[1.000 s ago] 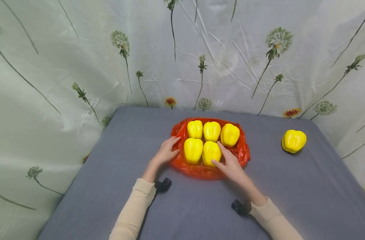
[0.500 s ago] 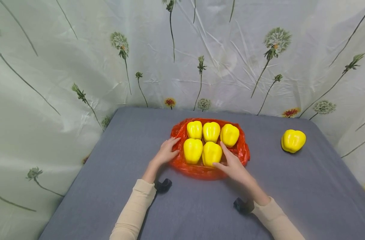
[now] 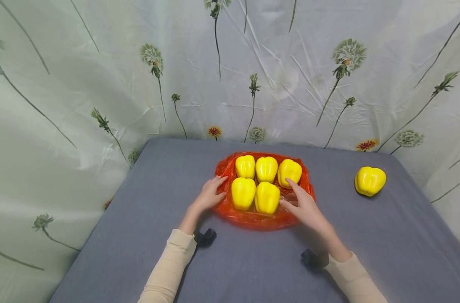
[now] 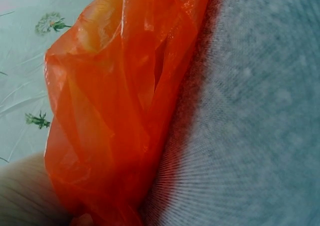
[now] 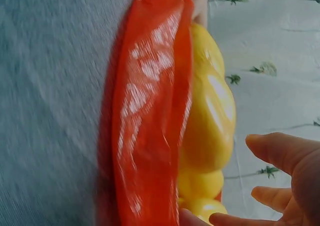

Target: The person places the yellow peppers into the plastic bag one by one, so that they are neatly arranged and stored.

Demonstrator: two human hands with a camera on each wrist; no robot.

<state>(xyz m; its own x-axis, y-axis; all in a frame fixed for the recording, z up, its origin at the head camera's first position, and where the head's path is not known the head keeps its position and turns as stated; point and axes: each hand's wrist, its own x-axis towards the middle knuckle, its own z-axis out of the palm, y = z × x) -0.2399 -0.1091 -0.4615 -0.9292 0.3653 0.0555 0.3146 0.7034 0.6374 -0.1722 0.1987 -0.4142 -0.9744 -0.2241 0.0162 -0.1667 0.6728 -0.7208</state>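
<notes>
Five-lobed rows aside, several yellow bell peppers sit in a red plastic bag, its mouth spread wide. In the front row, one bell pepper stands nearest my right hand. That hand hovers over the bag's right side, thumb and fingers spread and apart from the pepper in the right wrist view. My left hand holds the bag's left rim, with part of the hand hidden behind the red film in the left wrist view. A single bell pepper lies outside the bag, to the right.
A grey cloth covers the table. Behind it and at the sides hangs a pale curtain with a dandelion print. Dark curved pieces show beside both wrists.
My right hand has drawn away from the front-row bell pepper, moving right and leaving it in the bag. My left hand stays at the bag's left rim.
</notes>
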